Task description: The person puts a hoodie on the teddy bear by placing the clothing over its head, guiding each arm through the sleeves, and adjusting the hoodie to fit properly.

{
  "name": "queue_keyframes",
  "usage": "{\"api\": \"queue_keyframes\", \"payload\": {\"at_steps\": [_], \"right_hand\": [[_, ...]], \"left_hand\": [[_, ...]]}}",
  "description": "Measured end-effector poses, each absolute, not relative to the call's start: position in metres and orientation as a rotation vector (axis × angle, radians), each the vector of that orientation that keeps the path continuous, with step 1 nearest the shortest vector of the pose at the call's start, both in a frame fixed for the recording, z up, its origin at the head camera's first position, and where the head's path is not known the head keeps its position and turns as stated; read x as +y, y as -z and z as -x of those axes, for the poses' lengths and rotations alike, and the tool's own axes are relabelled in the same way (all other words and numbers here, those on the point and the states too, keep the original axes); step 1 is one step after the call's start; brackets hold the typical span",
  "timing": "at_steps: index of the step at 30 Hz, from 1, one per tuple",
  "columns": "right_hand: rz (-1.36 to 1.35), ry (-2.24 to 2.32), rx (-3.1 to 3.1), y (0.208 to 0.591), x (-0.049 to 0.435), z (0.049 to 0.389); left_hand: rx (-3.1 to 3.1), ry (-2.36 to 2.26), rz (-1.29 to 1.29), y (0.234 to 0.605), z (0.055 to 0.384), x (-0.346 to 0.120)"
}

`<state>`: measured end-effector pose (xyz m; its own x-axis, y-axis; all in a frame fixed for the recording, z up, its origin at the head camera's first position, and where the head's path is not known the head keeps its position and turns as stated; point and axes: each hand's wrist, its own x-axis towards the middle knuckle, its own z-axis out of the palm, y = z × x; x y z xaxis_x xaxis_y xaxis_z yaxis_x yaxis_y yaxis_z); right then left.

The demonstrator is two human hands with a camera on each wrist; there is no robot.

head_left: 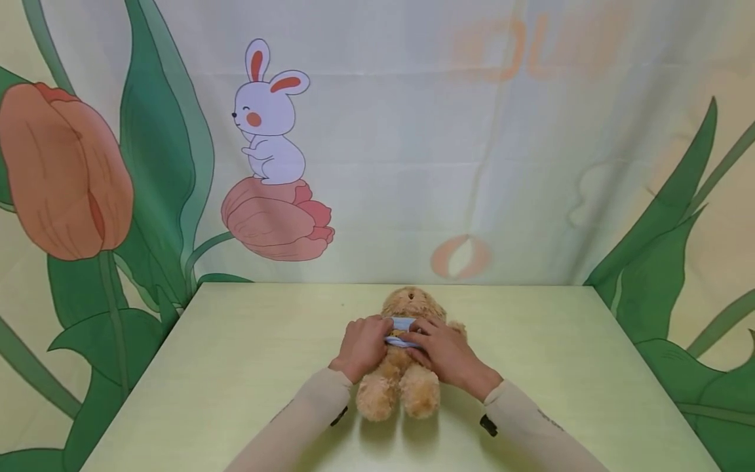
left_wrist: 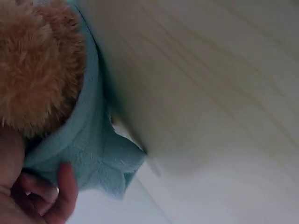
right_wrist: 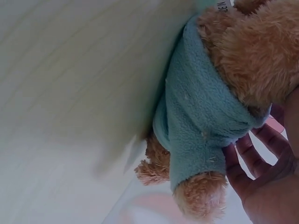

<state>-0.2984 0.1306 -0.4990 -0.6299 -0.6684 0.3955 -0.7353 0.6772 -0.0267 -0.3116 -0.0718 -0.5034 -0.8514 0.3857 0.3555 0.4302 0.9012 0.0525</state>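
A fluffy light-brown teddy bear (head_left: 420, 396) lies with its legs towards me, wearing a light-blue shirt (head_left: 404, 324) bunched up around its chest. My left hand (head_left: 364, 344) grips the shirt at its left side; in the left wrist view the fingers curl around the cloth (left_wrist: 81, 161) near the hem, and the sleeve (left_wrist: 124, 156) there shows no paw in it. On the other side my right hand (head_left: 445, 351) pinches the shirt's front hem, its thumb partly hidden. From the right sleeve a furry arm (right_wrist: 201, 196) sticks out. A white label (right_wrist: 224, 6) shows near the bear's lower body.
The bear lies near the far middle of a pale wood-grain table (head_left: 253, 367). Behind the table's far edge hangs a cloth backdrop (head_left: 383, 164) printed with tulips and a rabbit. Dark wrist-camera pieces (head_left: 488, 425) sit under the sleeves.
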Motion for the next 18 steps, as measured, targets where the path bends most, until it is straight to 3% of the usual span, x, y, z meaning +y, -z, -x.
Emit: {"api": "queue_keyframes", "payload": {"at_steps": [6, 18], "right_hand": [[-1.094, -0.296, -2.558, 0.501, 0.131, 0.299], [-1.088, -0.313, -2.578, 0.503, 0.133, 0.297]], "left_hand": [[-2.728, 0.085, 0.533, 0.504, 0.314, -0.066], [-2.976, 0.319, 0.733, 0.487, 0.31, -0.082]]}}
